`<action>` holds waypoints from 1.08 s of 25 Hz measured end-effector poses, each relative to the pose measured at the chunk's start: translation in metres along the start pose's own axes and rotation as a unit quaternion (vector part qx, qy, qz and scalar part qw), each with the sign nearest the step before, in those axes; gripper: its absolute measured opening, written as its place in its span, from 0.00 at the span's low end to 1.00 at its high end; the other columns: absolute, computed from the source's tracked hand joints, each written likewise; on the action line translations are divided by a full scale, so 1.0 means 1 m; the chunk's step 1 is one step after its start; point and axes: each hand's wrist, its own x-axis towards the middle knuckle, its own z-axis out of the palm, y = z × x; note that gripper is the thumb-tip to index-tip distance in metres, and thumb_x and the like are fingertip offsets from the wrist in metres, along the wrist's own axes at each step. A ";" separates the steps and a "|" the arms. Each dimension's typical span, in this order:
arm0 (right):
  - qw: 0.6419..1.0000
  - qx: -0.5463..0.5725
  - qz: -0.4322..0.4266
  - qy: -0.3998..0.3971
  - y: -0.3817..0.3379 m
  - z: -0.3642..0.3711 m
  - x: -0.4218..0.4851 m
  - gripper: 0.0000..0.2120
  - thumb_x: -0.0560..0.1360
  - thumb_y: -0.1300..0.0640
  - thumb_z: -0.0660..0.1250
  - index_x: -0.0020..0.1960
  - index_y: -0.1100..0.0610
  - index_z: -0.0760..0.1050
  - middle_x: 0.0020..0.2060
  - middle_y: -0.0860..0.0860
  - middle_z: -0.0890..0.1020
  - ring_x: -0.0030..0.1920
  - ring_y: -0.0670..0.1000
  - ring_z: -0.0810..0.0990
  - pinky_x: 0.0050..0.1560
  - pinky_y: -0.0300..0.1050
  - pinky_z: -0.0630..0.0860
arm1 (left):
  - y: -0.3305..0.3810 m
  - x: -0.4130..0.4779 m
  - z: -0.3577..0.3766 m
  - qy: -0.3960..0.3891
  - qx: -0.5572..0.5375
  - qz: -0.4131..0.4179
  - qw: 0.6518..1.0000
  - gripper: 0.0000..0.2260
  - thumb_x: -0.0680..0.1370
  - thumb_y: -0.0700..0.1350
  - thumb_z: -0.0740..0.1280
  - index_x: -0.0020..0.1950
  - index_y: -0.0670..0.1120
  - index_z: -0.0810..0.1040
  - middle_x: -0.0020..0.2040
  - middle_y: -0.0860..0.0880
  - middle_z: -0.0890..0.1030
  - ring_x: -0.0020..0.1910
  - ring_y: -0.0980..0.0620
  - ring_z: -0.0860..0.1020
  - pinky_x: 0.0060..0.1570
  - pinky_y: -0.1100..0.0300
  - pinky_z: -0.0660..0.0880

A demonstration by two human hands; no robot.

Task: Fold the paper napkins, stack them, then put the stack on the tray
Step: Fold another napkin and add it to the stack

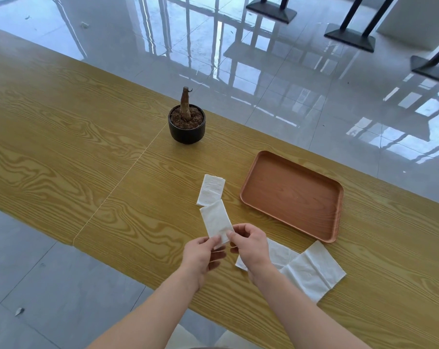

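A folded napkin (216, 220) is pinched at its near end by the left hand (202, 255) and the right hand (251, 245). Just beyond it, another folded napkin (211, 190) lies on the counter (87, 159). Unfolded napkins (311, 270) lie right of the hands, and the tray (292, 195) sits beyond them.
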 end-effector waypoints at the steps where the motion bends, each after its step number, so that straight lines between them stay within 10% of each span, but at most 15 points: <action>1: 1.000 0.001 0.003 -0.001 0.000 -0.001 0.001 0.01 0.75 0.59 0.74 0.45 0.57 0.83 0.38 0.50 0.85 0.36 0.44 0.82 0.35 0.38 0.79 | 0.001 0.001 0.000 0.019 -0.005 0.014 1.000 0.07 0.77 0.43 0.72 0.51 0.41 0.81 0.39 0.46 0.87 0.34 0.50 0.84 0.33 0.58 0.75; 9: 0.993 -0.116 -0.023 -0.007 0.002 0.001 0.017 0.05 0.75 0.54 0.73 0.41 0.54 0.82 0.34 0.48 0.83 0.35 0.47 0.79 0.43 0.51 0.81 | 0.027 0.001 -0.005 0.080 0.167 0.189 0.964 0.05 0.75 0.42 0.73 0.39 0.49 0.83 0.32 0.51 0.84 0.30 0.56 0.79 0.31 0.59 0.78; 27: 0.988 -0.153 -0.007 0.016 -0.031 0.039 0.089 0.05 0.74 0.53 0.73 0.41 0.52 0.80 0.37 0.47 0.83 0.38 0.48 0.80 0.45 0.52 0.80 | 0.098 0.062 0.000 0.136 0.335 0.260 0.895 0.06 0.75 0.46 0.72 0.50 0.48 0.85 0.40 0.54 0.84 0.42 0.53 0.82 0.48 0.53 0.79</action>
